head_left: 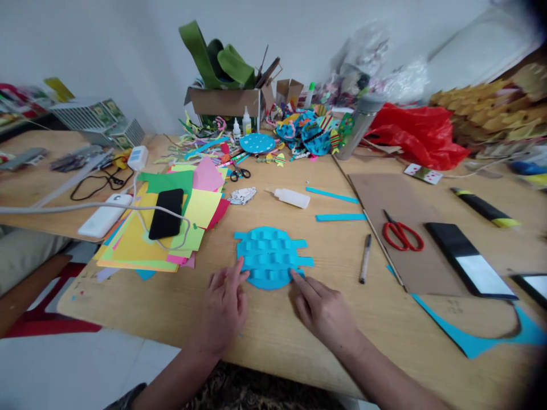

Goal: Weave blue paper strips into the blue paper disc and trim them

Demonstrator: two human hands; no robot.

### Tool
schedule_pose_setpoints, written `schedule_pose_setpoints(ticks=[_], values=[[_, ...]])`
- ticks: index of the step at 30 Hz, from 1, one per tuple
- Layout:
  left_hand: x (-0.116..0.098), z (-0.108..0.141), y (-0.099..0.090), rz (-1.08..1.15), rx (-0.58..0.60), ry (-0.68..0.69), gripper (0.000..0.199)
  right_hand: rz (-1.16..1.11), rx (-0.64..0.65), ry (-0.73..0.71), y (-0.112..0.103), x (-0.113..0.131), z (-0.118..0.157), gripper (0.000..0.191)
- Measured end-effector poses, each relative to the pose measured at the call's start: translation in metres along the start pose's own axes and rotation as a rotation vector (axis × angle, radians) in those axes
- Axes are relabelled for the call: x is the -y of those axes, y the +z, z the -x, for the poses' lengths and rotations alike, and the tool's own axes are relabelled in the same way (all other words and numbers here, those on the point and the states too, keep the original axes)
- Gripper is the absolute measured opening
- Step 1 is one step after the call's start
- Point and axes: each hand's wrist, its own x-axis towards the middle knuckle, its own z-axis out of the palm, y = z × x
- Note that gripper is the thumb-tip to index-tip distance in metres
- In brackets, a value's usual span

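A round blue paper piece (267, 283) lies flat on the table before me, with rows of wavy blue paper strips across it. Several strip ends stick out past its sides. At the left edge, the fingers and thumb of my left hand (226, 293) are drawn together on the end of the lowest strip. My right hand (327, 310) presses the other end of that strip with its index finger, the other fingers curled in. Beyond the round piece rests a white glue bottle (293, 197). Two loose blue strips (341, 217) lie to its right.
At left, coloured paper sheets (128, 245) carry a black phone (166, 213). Red-handled scissors (401, 234) lie on brown cardboard (376, 196) at right, near a pen (365, 259). A cardboard box (224, 102) and paper crafts stand at the back.
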Motion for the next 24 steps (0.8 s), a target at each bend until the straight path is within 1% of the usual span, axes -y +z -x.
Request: schedule_pose_setpoints(ticks=[4, 9, 12, 14, 16, 18, 20, 22, 24], values=[[-0.001, 0.0, 0.0, -0.02, -0.001, 0.015, 0.077, 0.06, 0.005, -0.004, 0.0, 0.001, -0.002, 0.034], [-0.003, -0.002, 0.0, -0.087, 0.028, 0.047, 0.077, 0.137, 0.013, -0.062, 0.001, 0.003, -0.005, 0.033], [-0.004, -0.004, -0.001, -0.09, 0.044, 0.051, 0.077, 0.124, 0.013, -0.048, 0.002, 0.002, -0.004, 0.033], [-0.003, -0.006, -0.002, -0.056, 0.066, 0.032, 0.076, 0.053, 0.017, -0.002, 0.002, 0.001, -0.003, 0.033], [-0.002, -0.008, -0.003, 0.007, 0.083, 0.009, 0.075, -0.069, 0.016, 0.061, 0.001, 0.0, -0.001, 0.033], [0.0, -0.009, -0.005, 0.094, 0.082, -0.027, 0.073, -0.214, -0.024, 0.144, -0.002, -0.001, -0.001, 0.033], [0.003, -0.009, -0.006, 0.18, 0.027, -0.101, 0.068, -0.321, -0.097, 0.252, -0.009, -0.004, -0.004, 0.033], [0.006, -0.011, -0.008, 0.247, -0.064, -0.216, 0.06, -0.358, -0.157, 0.374, -0.016, -0.009, -0.013, 0.034], [0.011, -0.015, -0.01, 0.327, -0.13, -0.36, 0.054, -0.37, -0.165, 0.487, -0.024, -0.018, -0.028, 0.038]])
